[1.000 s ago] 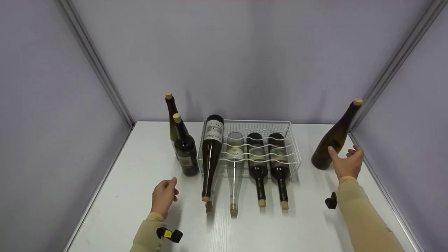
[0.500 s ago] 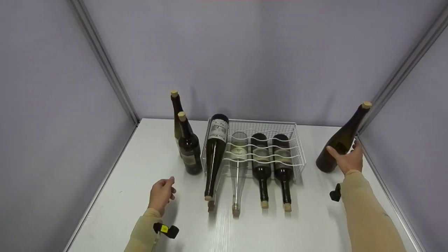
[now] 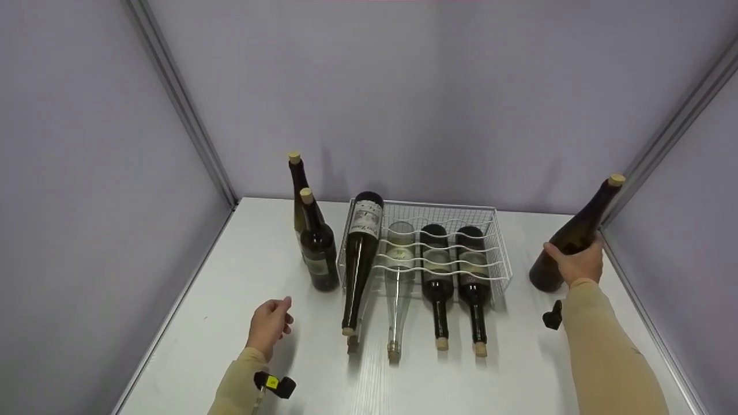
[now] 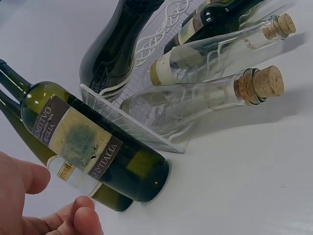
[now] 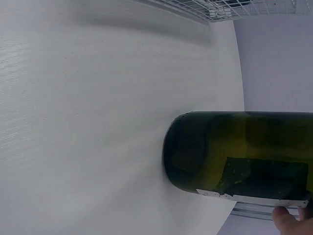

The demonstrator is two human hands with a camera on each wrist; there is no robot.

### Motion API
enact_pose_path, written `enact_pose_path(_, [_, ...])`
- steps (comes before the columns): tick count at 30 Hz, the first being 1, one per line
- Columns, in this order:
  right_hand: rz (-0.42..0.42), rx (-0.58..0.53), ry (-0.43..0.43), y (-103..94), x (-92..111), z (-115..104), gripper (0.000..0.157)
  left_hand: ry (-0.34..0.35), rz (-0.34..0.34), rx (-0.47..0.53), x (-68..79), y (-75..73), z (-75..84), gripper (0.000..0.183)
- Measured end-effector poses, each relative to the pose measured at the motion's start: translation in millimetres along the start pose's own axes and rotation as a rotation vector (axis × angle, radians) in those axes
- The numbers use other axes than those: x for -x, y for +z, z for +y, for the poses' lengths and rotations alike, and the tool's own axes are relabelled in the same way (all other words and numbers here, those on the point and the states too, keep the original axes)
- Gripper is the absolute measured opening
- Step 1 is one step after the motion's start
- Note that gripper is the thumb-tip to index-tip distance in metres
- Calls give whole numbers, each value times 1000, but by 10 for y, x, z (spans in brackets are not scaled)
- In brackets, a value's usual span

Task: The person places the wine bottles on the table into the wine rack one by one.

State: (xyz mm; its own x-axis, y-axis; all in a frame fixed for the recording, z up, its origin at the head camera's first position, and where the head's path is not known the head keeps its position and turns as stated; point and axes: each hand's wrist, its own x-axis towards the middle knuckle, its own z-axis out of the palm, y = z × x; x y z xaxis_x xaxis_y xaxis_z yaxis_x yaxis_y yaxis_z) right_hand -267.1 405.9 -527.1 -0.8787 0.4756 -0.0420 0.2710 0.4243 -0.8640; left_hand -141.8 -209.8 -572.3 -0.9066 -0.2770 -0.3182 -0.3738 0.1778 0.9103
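On the right side of the white table, my right hand [image 3: 581, 266] grips a dark green corked wine bottle [image 3: 579, 230], thumb on its left side and fingers round the right. The bottle's base appears at or just above the tabletop in the right wrist view, where fingertips [image 5: 284, 219] touch its side. My left hand [image 3: 270, 328] holds nothing, its fingers loosely curled above the table. Nearest to it stands a dark wine bottle [image 4: 83, 137] with a cream and brown label. A taller green bottle [image 3: 298, 190] stands behind that one, partly hidden.
A white wire wine rack [image 3: 441, 204] stands in the middle. Clear bottles [image 3: 396, 294] and dark bottles [image 3: 438, 288] lie in it, corks toward me. Another dark bottle [image 3: 360, 253] lies on top at the left. Grey walls [image 3: 438, 104] enclose the table.
The right thumb and fingers have closed round the green bottle, which was touched more loosely before. The whole view has shifted slightly; the left hand stays nearly still.
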Motion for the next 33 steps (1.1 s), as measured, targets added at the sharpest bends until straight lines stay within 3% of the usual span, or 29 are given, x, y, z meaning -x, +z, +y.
enact_pose_path(6, [0, -24, 44, -2, 25, 34, 115, 9, -4, 17, 8, 23, 2, 37])
enact_pose_path(13, [21, -187, 115, 83, 38, 72, 115, 9, -21, 27, -12, 90, -12, 37])
enact_pose_path(22, [29, -314, 222, 193, 177, 467, 122, 9, -31, 15, -9, 139, -111, 42])
enact_pose_path(27, [36, -320, 228, 245, 196, 545, 121, -9, -27, 16, -3, 115, -168, 41])
enact_pose_path(33, [42, -381, 216, 319, 144, 447, 118, 3, -20, 19, -35, 81, -115, 40])
